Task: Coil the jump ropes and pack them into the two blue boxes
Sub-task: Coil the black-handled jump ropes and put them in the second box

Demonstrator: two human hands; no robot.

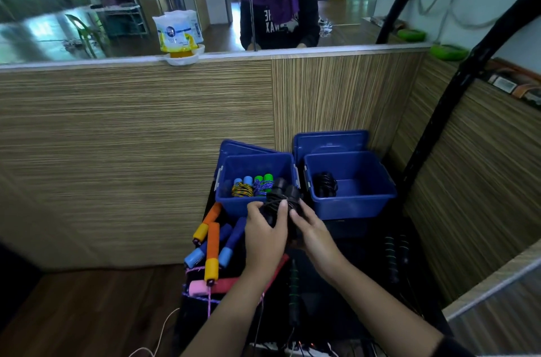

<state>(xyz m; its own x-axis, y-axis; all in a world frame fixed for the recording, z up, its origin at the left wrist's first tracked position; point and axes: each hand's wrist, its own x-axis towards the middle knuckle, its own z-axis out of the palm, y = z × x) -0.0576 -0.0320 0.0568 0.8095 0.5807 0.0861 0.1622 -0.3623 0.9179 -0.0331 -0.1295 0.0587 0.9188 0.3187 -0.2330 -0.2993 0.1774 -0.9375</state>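
A coiled black rope (282, 200) is held between both hands just in front of the two blue boxes. The left hand (265, 232) is curled round its left side, and the right hand (311, 232) grips its right side. Coiled ropes with coloured handles are seen in the left box (234, 207); one black coil (324, 184) lies in the right box (355, 206). Loose ropes (212, 242) lie beside the left hand.

Head-worn view, forward and downward.
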